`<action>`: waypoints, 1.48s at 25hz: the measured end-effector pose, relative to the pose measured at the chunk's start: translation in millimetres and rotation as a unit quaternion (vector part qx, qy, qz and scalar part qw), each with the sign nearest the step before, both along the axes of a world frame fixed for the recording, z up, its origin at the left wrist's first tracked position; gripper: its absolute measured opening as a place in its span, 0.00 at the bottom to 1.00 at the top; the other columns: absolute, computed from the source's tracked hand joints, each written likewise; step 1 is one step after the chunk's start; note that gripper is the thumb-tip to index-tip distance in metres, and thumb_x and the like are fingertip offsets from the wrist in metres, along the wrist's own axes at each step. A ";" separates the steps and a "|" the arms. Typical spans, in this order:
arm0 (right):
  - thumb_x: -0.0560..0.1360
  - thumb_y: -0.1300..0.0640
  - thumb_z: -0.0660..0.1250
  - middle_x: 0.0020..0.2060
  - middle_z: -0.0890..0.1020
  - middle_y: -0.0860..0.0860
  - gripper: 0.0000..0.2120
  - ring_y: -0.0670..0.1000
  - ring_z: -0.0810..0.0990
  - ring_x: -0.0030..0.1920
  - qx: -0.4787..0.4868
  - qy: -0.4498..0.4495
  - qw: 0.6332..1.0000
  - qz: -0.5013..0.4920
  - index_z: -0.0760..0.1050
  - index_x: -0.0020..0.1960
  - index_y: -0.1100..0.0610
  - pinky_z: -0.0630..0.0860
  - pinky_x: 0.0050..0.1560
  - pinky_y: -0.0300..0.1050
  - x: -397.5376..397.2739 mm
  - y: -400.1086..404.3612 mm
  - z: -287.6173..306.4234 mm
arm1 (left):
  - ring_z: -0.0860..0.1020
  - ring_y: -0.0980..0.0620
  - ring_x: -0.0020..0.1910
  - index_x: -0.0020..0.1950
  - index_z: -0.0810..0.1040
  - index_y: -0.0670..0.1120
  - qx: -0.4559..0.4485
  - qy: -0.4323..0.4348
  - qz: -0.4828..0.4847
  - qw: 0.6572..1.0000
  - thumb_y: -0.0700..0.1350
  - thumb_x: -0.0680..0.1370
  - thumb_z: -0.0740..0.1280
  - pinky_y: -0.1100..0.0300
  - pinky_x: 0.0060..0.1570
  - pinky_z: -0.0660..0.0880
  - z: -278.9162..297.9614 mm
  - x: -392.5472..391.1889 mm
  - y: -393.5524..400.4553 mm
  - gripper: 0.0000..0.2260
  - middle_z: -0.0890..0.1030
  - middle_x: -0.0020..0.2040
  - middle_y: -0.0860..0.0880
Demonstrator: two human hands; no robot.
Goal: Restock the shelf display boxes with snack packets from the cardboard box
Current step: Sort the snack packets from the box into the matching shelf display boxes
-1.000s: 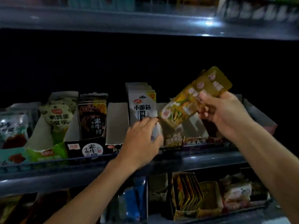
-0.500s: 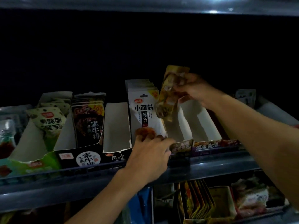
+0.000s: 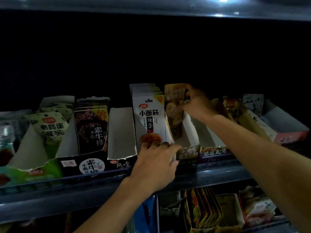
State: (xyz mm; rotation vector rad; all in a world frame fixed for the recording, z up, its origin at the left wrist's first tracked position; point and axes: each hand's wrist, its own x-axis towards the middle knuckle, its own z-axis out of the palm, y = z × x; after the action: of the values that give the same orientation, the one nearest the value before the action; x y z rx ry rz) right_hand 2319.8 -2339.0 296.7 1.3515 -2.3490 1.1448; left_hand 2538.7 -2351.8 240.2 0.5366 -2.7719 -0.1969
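Our right hand (image 3: 196, 103) pinched the upper edge of a yellow-brown snack packet (image 3: 174, 105), fingers (image 3: 187, 91) curled over its top corner. The packet stood nearly upright, its lower end down inside a narrow white-walled display box (image 3: 189, 132) whose front label was dim and hard to read.

Our left hand (image 3: 155, 165) gripped the front of the neighbouring display box just to the left, fingers curled over its front lip and touching the bottom of the foremost white packet (image 3: 149, 118). That box held a row of upright white packets with black lettering and an orange food picture. The two boxes stood side by side, touching.

Left of these stood an open white-walled box (image 3: 121, 132) in which we saw no packets, then a black box of dark packets (image 3: 91, 126), then a green-fronted box with pale green packets (image 3: 48, 128). Right of our right arm, another white-walled box (image 3: 213, 140) and a pink-fronted box (image 3: 292, 137) with packets at its back sat on the same shelf (image 3: 67, 195).

The shelf below carried a box of yellow-orange packets (image 3: 205, 209) standing on edge and some pale packets (image 3: 259, 207) to its right. Lighting was low; we did not see the cardboard box.
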 end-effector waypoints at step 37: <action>0.74 0.63 0.66 0.69 0.70 0.54 0.27 0.56 0.66 0.70 0.140 0.201 0.968 0.052 0.67 0.70 0.47 0.66 0.64 0.48 23.1 10.5 -9.8 | 0.72 0.49 0.62 0.73 0.62 0.60 -0.023 0.032 -0.013 0.999 0.53 0.81 0.62 0.52 0.60 0.66 -6.5 -0.2 -1.7 0.21 0.76 0.64 0.54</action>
State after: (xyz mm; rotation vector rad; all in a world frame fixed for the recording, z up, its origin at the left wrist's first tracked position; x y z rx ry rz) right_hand 2342.9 -2328.5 287.0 1.6334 -2.2133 0.5014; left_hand 2538.5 -2353.5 233.7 0.4751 -2.7149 -0.1529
